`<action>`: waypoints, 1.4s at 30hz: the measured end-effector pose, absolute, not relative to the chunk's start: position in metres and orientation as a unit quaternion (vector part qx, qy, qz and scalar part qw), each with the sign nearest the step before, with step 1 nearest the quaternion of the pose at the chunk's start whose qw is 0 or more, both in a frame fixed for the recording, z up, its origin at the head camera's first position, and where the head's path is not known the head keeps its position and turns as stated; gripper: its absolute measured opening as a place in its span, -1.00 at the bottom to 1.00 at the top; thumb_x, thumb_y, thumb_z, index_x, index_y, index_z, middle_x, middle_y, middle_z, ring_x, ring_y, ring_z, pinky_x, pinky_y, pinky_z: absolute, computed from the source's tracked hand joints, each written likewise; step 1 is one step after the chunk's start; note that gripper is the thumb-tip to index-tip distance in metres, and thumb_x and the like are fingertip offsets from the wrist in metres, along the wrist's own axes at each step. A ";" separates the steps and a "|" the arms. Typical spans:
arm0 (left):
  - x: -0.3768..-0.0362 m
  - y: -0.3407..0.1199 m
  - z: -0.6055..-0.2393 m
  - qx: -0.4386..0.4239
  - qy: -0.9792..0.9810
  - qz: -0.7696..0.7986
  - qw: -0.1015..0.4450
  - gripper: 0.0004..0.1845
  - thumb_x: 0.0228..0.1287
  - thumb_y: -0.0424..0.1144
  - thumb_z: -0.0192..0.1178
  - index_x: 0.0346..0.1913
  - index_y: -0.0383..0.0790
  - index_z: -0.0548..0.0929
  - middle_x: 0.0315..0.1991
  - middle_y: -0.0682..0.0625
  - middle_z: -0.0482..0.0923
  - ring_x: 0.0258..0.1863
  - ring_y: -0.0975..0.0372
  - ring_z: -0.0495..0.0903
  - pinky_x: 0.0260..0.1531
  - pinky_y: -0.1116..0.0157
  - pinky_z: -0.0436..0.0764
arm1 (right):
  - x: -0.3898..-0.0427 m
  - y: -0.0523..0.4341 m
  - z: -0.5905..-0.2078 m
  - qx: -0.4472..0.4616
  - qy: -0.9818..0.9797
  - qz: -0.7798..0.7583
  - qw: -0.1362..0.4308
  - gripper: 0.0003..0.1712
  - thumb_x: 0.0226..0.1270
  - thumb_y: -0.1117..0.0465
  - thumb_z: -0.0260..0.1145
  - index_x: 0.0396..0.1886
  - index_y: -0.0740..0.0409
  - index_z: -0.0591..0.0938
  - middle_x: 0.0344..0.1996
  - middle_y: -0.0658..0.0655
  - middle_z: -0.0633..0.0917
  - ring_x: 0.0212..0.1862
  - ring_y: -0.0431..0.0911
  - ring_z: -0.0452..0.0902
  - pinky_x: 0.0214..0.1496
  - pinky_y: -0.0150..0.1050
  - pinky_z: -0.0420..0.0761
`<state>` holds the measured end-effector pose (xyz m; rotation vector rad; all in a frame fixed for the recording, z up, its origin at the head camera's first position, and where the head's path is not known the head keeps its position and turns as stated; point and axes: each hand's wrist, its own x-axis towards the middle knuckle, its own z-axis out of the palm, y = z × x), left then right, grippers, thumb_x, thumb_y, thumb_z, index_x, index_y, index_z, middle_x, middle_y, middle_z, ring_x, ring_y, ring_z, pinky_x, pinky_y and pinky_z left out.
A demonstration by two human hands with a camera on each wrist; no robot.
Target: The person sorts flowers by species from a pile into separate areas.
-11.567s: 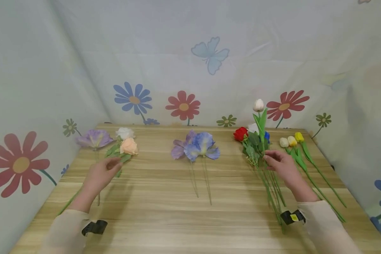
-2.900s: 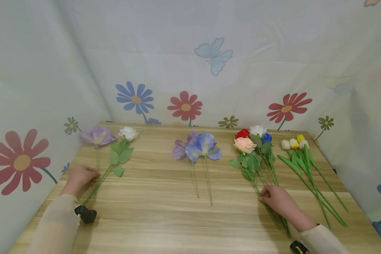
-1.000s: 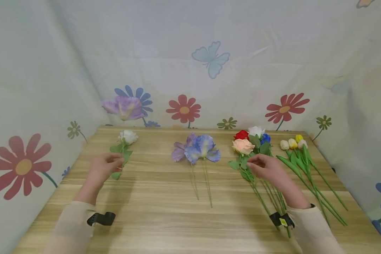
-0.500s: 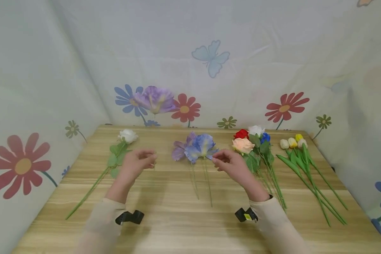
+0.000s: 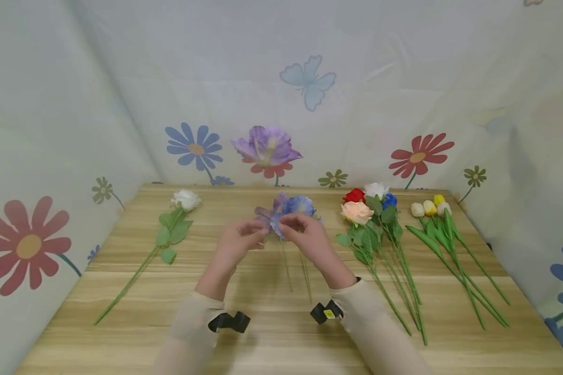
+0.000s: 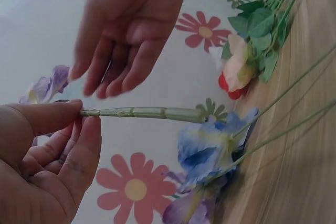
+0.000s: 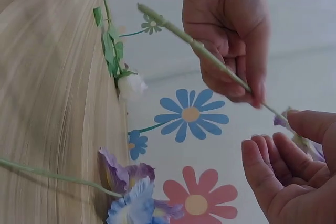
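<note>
My left hand pinches the green stem of a purple iris between thumb and fingertips. The bloom is raised above the table, in front of the printed wall. My right hand is close by, facing the left. In the right wrist view, its thumb and fingers are spread apart near the stem below the bloom, without gripping it. Beneath both hands lie a blue iris and another purple iris, partly hidden by the fingers.
A white rose with leaves lies at the left of the wooden table. On the right is a group of roses, including a peach rose and a red rose. Farther right lie several tulips. Patterned cloth walls enclose the table.
The purple iris has been lifted from the table's left side and carried right to the middle. My right hand has moved left from the roses, where the peach rose now lies.
</note>
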<state>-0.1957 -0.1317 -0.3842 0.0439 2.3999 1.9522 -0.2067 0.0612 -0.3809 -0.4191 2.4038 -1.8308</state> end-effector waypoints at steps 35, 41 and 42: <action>-0.188 -0.131 -0.404 0.075 0.837 0.539 0.051 -0.65 0.43 -0.24 0.25 0.12 -0.43 0.67 0.02 -0.32 0.74 -0.12 0.04 0.76 -0.10 0.16 0.79 | -0.210 0.073 -0.396 -0.106 0.775 -0.621 0.056 -0.71 0.47 0.31 0.28 0.04 0.44 0.64 -0.04 0.41 0.72 -0.10 0.10 0.73 -0.01 -0.13 0.80; -0.186 -0.160 -0.409 0.069 0.868 0.489 0.049 -0.66 0.49 -0.20 0.19 0.16 -0.35 0.68 0.04 -0.29 0.74 -0.07 0.03 0.76 -0.11 0.19 0.79 | -0.211 0.085 -0.404 -0.089 0.797 -0.591 0.089 -0.73 0.47 0.33 0.27 0.02 0.47 0.64 -0.15 0.41 0.73 -0.29 -0.16 0.68 -0.10 -0.15 0.81; -0.186 -0.166 -0.409 0.067 0.871 0.485 0.048 -0.65 0.49 -0.21 0.19 0.17 -0.35 0.68 0.04 -0.29 0.74 -0.06 0.02 0.75 -0.10 0.18 0.79 | -0.212 0.087 -0.406 -0.085 0.800 -0.586 0.097 -0.72 0.48 0.32 0.27 0.03 0.47 0.65 -0.16 0.41 0.74 -0.31 -0.18 0.66 -0.09 -0.14 0.81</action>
